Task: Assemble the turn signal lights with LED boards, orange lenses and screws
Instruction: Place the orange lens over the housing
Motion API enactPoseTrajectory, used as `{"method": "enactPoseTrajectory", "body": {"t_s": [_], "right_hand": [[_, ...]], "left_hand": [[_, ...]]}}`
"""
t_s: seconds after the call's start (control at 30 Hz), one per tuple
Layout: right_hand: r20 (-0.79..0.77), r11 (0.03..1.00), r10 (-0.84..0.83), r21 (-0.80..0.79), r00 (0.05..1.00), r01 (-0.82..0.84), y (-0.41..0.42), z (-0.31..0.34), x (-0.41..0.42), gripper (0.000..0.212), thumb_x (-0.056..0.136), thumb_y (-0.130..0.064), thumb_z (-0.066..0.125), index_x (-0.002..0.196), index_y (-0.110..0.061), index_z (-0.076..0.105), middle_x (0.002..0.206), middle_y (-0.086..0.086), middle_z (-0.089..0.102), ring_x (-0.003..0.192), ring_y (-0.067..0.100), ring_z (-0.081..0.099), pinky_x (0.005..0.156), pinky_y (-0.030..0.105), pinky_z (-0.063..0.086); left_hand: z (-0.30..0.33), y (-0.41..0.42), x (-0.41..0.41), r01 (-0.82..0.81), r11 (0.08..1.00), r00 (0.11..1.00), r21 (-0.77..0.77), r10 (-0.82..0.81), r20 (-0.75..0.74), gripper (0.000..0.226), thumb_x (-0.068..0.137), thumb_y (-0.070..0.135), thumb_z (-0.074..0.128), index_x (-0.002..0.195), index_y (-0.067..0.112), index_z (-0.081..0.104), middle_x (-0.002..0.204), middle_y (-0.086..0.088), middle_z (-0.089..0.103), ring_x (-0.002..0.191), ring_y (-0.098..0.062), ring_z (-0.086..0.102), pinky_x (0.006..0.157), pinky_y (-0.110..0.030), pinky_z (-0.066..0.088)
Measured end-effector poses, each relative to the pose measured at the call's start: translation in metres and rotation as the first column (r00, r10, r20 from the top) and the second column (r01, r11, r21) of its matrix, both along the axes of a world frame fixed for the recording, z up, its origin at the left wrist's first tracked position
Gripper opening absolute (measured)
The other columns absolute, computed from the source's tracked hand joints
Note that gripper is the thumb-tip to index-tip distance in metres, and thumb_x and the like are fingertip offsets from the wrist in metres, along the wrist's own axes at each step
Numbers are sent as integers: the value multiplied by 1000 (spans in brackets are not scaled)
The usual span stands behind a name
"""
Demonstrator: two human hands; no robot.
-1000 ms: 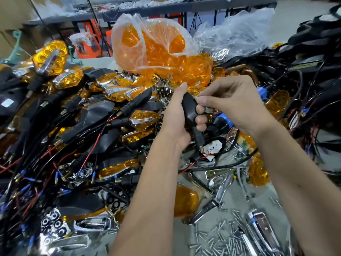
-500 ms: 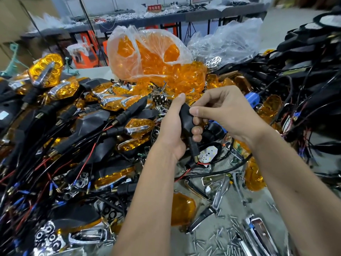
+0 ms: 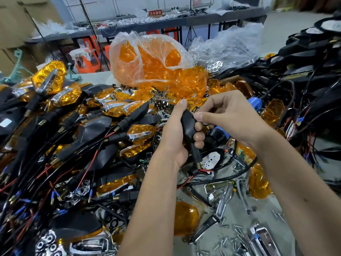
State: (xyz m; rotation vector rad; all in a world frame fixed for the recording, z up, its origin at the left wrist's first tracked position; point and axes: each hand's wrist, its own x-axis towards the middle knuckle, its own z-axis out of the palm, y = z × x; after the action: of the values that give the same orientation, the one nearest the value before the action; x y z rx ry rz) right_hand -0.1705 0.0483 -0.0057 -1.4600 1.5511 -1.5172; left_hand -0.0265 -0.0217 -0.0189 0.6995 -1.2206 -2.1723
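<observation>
Finished lights [image 3: 142, 133] with black wires lie heaped at the far left of the tabletop [image 3: 230, 215] — orange faces, chrome trim, black stems, all tangled together. Behind the heap, in the middle, stands the clear bag of orange lenses [image 3: 147, 60], open at its top.

My left hand [image 3: 175, 137] holds the black housing [image 3: 188, 124] above the pile, near the centre. Its grip is wrapped around the housing: thumb along the back up to the tip, fingers curled round the front. Since a second ago my hands sit lower and nearer to me in the view, but this grip is as it was, so I judge that the fitting goes on and nothing is seated yet.

The housing is matte black, pointed at the top and narrow toward the stem; I see its back, and the open side is turned away. From the stem a red and a black lead go down to the white LED board [image 3: 210, 160], which hangs just below my left hand, still outside the housing.

My right hand [image 3: 232, 115] comes from the right — its fingertips are pinched together at the housing edge. Whether some small part is between them, I cannot tell.

Loose screws [image 3: 230, 241] lie at the lower right, beside chrome trims.
</observation>
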Motion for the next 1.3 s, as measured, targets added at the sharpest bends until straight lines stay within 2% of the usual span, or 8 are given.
{"method": "enactPoseTrajectory", "body": {"t_s": [0.2, 0.3, 0.53, 0.7, 0.93, 1.07, 1.2, 1.3], "right_hand": [[66, 999, 30, -14, 997, -30, 5, 3, 5, 13, 85, -14, 84, 81, -4, 76, 79, 25, 72, 69, 43, 63, 72, 59, 58], [54, 999, 49, -2, 997, -49, 7, 7, 7, 11, 86, -11, 83, 81, -4, 75, 78, 24, 71, 68, 39, 67, 72, 67, 58], [-67, 1000, 11, 27, 998, -9, 9, 8, 2, 12, 84, -15, 85, 80, -7, 77, 79, 15, 76, 79, 41, 71, 82, 58, 60], [3, 995, 56, 77, 998, -56, 11, 9, 1, 16, 78, -21, 86, 74, -9, 76, 70, 7, 74, 62, 11, 65, 62, 20, 53], [232, 957, 57, 264, 971, -120, 10, 3, 2, 35, 65, -30, 87, 67, -11, 58, 76, 21, 58, 53, 9, 48, 45, 16, 37], [298, 928, 117, 306, 947, -210, 13, 5, -1, 46, 61, -36, 89, 62, -18, 46, 73, 13, 48, 49, 8, 33, 41, 17, 27], [339, 987, -30, 156, 940, -25, 7, 9, 11, 46, 67, -49, 86, 62, -21, 50, 62, 1, 49, 49, 9, 31, 42, 19, 27], [262, 914, -405, 85, 876, 397, 2, 8, 10, 50, 89, -48, 78, 61, -20, 47, 54, -8, 40, 47, 10, 34, 45, 22, 32]], "left_hand": [[0, 1, 1, 17, 1000, 1000, 15, -17, 7, 58, 102, 58, 49, 61, 22, 65, 59, 2, 51, 41, -12, 42, 38, -20, 33], [4, 3, 1, 14, 1000, 1000, 5, -14, 17, 60, 103, 58, 48, 56, 24, 64, 57, 3, 50, 40, -12, 42, 38, -20, 33], [3, 5, 0, 4, 1000, 999, -5, -3, 40, 60, 102, 56, 51, 53, 24, 63, 57, 1, 51, 40, -13, 43, 38, -20, 34], [3, 6, 0, 80, 997, 995, -18, -79, 57, 56, 102, 58, 51, 59, 22, 59, 58, 1, 50, 40, -13, 42, 38, -20, 32], [0, 5, 2, 193, 981, 981, -4, -193, 31, 47, 101, 59, 48, 71, 23, 54, 56, 3, 49, 37, -11, 40, 35, -17, 31], [1, 7, 1, 271, 963, 963, -7, -271, 5, 45, 101, 59, 47, 75, 22, 48, 56, 3, 48, 37, -10, 41, 34, -16, 30], [3, 9, -1, 284, 952, 943, 116, -255, -214, 47, 104, 56, 41, 77, 18, 51, 54, 3, 47, 36, -7, 39, 31, -14, 30], [4, 11, -2, 309, 934, 906, 181, -231, -354, 49, 105, 52, 38, 77, 14, 50, 54, 3, 46, 36, -6, 39, 30, -14, 29]]}}
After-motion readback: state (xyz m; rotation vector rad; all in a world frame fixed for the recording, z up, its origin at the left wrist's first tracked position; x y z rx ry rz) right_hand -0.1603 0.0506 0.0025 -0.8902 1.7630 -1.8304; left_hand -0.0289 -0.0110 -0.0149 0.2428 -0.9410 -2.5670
